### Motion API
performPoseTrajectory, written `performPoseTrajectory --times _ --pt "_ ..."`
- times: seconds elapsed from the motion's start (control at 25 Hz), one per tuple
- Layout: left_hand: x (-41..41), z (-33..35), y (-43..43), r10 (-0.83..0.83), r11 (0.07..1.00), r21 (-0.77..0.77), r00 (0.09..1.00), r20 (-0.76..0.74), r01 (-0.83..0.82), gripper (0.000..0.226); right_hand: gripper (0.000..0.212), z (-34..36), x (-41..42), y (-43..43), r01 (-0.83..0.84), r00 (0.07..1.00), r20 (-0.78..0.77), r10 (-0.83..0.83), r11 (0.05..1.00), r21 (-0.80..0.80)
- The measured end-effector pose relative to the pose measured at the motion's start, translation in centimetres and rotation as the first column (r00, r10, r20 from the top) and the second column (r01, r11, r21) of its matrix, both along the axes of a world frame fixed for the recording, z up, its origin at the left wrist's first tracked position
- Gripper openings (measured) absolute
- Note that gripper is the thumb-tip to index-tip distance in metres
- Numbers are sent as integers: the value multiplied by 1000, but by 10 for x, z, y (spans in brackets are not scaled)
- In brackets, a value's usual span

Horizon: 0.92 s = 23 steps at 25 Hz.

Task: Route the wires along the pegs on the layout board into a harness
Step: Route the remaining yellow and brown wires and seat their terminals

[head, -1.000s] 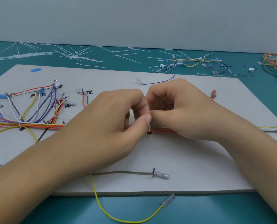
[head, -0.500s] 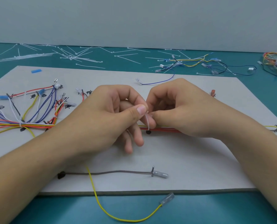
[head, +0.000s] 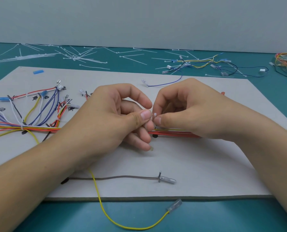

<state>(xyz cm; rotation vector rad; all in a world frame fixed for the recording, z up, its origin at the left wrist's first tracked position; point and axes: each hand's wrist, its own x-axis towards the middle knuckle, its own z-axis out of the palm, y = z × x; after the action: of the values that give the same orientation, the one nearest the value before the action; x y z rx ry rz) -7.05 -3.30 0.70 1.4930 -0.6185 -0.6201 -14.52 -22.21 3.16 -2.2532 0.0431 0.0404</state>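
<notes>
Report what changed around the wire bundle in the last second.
The left hand opened out of its tight fist: index lifted, lower fingers stretched down toward the layout board, thumb drawn slightly up and left. That uncovered the white cable tie, now pinched by both hands above the wire bundle. The right hand kept its place; brown wire and yellow wire unmoved.

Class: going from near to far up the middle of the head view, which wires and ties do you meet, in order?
yellow wire loop → brown wire → red wires → blue wire → white cable ties
</notes>
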Motion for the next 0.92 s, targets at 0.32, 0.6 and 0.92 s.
performPoseTrajectory --times 0.32,0.6,0.92 --pt "1 -2 -1 -16 1000 13 1000 23 16 14 7 3 -2 0 -24 1000 11 24 1000 10" --pt "3 -3 -2 -19 999 29 999 37 18 16 8 2 -1 -2 -51 998 27 50 999 11" --pt "1 -2 -1 -20 999 37 999 36 19 16 6 2 -2 -4 -78 997 8 78 997 16"
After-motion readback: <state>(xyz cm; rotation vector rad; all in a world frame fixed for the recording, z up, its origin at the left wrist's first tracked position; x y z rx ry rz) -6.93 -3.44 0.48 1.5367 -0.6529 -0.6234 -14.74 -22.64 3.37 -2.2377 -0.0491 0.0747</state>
